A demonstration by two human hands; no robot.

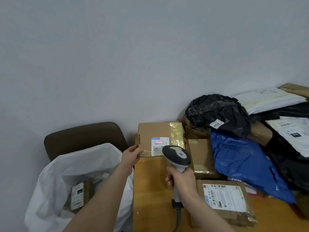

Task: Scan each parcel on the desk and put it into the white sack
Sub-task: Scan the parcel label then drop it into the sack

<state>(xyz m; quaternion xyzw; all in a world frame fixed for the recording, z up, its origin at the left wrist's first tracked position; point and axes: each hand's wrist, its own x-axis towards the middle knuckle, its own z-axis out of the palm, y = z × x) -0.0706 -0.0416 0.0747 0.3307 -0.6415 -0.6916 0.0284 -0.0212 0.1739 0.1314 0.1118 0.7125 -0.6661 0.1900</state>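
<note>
While right grip clasps scanner, beam seemingly on label, your left grip pinches the box; white sack next.

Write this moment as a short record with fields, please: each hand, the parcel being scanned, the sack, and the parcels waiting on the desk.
left hand: holds the brown box by its lower left edge
right hand: grips the scanner by its handle
scan: a red line lies across the barcode on the label of the brown box
white sack: open, left of the desk, with a labelled parcel inside
waiting: blue bag, black bag, flat box, more behind
</note>
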